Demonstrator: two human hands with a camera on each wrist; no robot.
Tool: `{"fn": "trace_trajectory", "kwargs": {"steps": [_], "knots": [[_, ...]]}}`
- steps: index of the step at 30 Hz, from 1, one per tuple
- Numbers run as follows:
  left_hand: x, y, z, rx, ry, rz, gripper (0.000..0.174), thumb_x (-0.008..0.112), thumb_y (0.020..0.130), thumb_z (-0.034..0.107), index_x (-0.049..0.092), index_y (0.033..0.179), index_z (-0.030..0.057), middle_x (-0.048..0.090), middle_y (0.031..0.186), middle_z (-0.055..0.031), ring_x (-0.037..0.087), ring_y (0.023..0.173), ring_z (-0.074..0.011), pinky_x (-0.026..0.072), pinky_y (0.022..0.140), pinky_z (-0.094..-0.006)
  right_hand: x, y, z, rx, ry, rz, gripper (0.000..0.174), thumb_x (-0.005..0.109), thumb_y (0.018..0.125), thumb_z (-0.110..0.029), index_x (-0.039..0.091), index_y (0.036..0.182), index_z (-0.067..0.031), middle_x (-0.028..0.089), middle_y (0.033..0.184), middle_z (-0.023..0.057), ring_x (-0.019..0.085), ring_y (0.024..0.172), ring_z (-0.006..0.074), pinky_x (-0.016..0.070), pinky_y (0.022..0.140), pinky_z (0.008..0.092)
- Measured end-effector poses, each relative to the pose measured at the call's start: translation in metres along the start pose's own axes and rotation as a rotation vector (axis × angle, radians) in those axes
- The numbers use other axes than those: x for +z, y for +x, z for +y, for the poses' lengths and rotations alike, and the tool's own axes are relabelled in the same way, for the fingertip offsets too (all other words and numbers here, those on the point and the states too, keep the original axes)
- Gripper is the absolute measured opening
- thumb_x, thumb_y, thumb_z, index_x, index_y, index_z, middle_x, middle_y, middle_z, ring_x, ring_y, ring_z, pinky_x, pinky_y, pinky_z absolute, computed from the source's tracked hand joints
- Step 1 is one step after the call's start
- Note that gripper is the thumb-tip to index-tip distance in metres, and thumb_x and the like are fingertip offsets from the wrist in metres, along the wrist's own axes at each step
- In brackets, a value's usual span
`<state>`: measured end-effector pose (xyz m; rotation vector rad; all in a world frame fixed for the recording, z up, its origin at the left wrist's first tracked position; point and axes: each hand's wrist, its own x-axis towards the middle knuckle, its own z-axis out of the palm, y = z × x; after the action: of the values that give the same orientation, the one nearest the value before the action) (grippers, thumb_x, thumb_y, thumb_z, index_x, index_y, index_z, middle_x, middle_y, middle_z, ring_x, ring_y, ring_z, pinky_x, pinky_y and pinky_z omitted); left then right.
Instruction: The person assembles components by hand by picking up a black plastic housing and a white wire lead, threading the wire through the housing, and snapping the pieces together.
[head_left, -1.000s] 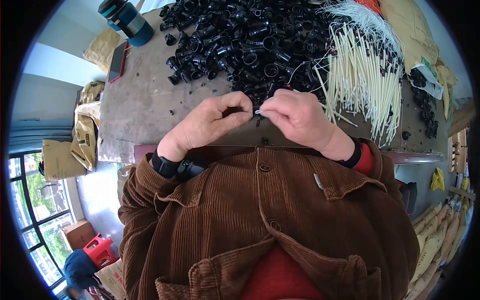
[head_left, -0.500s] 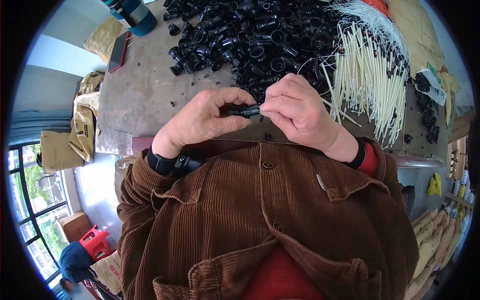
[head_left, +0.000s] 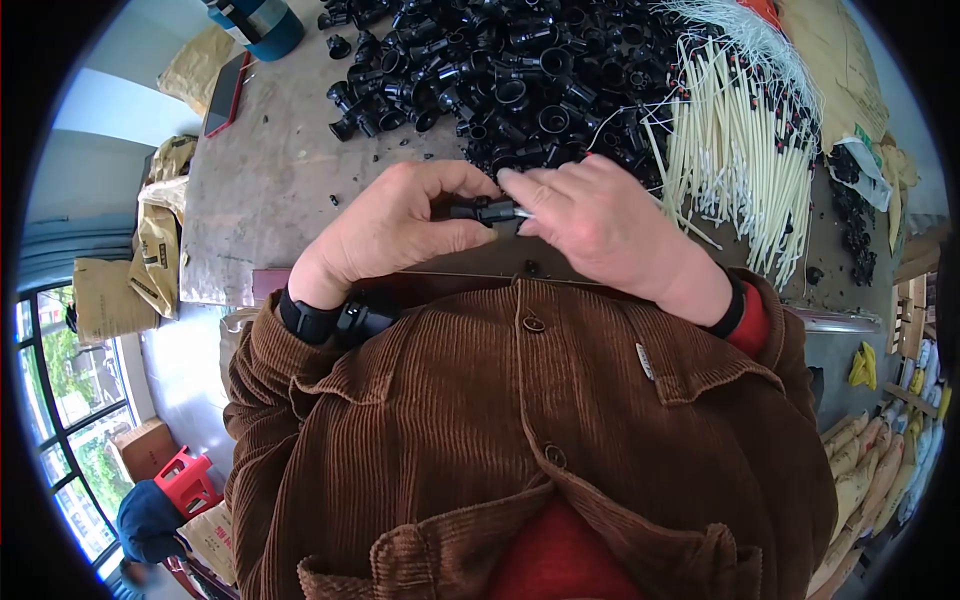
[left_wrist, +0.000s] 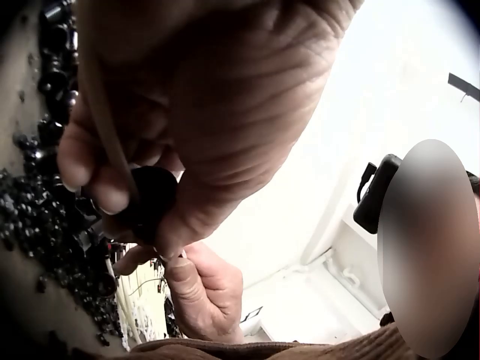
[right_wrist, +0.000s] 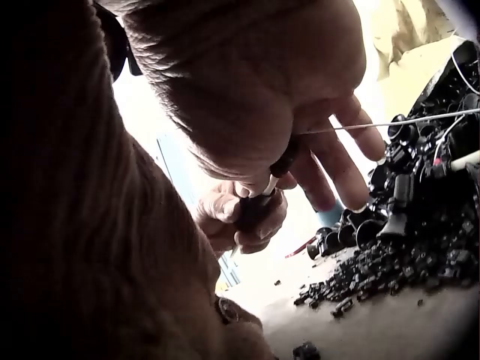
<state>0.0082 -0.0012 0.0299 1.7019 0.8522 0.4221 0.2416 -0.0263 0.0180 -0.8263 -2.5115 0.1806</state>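
Note:
In the head view my left hand (head_left: 395, 225) grips a black plastic fitting (head_left: 492, 211) between thumb and fingers, held above the table's near edge. A pale thin tube (left_wrist: 103, 105) runs out of the fitting's left-hand end in the left wrist view. At the other end, my right hand (head_left: 615, 225) pinches a white cord (head_left: 522, 212) with thumb and forefinger, right at the fitting. The right wrist view shows a small black piece (right_wrist: 285, 156) in that hand too, with a white wire (right_wrist: 405, 121) trailing away; its other fingers stretch out.
A large heap of black flared fittings (head_left: 510, 90) covers the table (head_left: 250, 210) ahead, with tiny black parts around it. Bundled cream tubes with white wires (head_left: 740, 160) lie at the right. A phone (head_left: 228, 95) and a blue bottle (head_left: 270, 30) are at the left.
The black fitting, mostly hidden a second ago, now shows between the hands. My right fingers have shifted and straightened over its right end, and both hands have moved slightly.

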Motion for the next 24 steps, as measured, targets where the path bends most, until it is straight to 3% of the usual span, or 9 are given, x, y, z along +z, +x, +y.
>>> {"fn": "trace_trajectory", "kwargs": {"steps": [3,7,12,15,20,24], "knots": [[0.001,0.005,0.000,0.068,0.041,0.001,0.030,0.069,0.081,0.010,0.063,0.107,-0.0023,0.069,0.090,-0.0103,0.063,0.077,-0.0150,0.0500,0.071,-0.0273,0.014,-0.004,0.001,0.026,0.033,-0.040,0.065,0.069,0.079,-0.011,0.039,0.134,0.0037,0.065,0.086,0.0137,0.063,0.076,0.0266,0.0494,0.066,0.0346],[0.001,0.005,0.003,-0.024,0.054,-0.065,0.032,0.070,0.082,0.007,0.061,0.111,-0.0038,0.064,0.095,-0.0047,0.057,0.082,-0.0085,0.0482,0.073,-0.0239,0.031,-0.006,0.000,0.110,0.205,-0.091,0.070,0.067,0.082,-0.011,0.029,0.139,0.0050,0.065,0.086,0.0170,0.064,0.074,0.0296,0.0501,0.065,0.0367],[0.001,0.005,-0.004,0.181,0.252,-0.070,0.028,0.069,0.081,0.008,0.063,0.107,-0.0011,0.065,0.088,-0.0097,0.060,0.075,-0.0165,0.0483,0.068,-0.0282,0.019,-0.001,-0.009,0.317,0.426,-0.182,0.070,0.063,0.086,-0.010,0.023,0.141,0.0066,0.063,0.079,0.0222,0.063,0.067,0.0353,0.0502,0.063,0.0407],[0.002,0.004,-0.004,0.312,0.352,-0.054,0.026,0.068,0.080,0.008,0.064,0.104,0.0002,0.065,0.085,-0.0116,0.062,0.073,-0.0225,0.0485,0.066,-0.0311,0.018,-0.003,-0.011,0.353,0.442,-0.237,0.069,0.061,0.087,-0.011,0.022,0.141,0.0062,0.062,0.075,0.0230,0.062,0.065,0.0364,0.0500,0.062,0.0410],[0.014,0.004,0.001,0.441,0.846,-0.064,0.017,0.064,0.076,0.006,0.062,0.091,0.0006,0.060,0.074,-0.0094,0.061,0.069,-0.0275,0.0482,0.061,-0.0357,0.021,-0.004,-0.012,0.366,0.409,-0.304,0.063,0.059,0.088,-0.012,0.027,0.139,0.0064,0.062,0.074,0.0231,0.062,0.066,0.0375,0.0494,0.062,0.0410],[0.026,0.003,0.007,0.535,1.140,0.014,0.011,0.062,0.073,0.004,0.058,0.084,0.0024,0.055,0.068,-0.0077,0.059,0.064,-0.0269,0.0472,0.058,-0.0367,0.024,-0.008,-0.008,0.311,0.466,-0.152,0.051,0.059,0.089,-0.014,0.040,0.133,0.0037,0.062,0.073,0.0217,0.062,0.064,0.0350,0.0483,0.060,0.0398]]}}
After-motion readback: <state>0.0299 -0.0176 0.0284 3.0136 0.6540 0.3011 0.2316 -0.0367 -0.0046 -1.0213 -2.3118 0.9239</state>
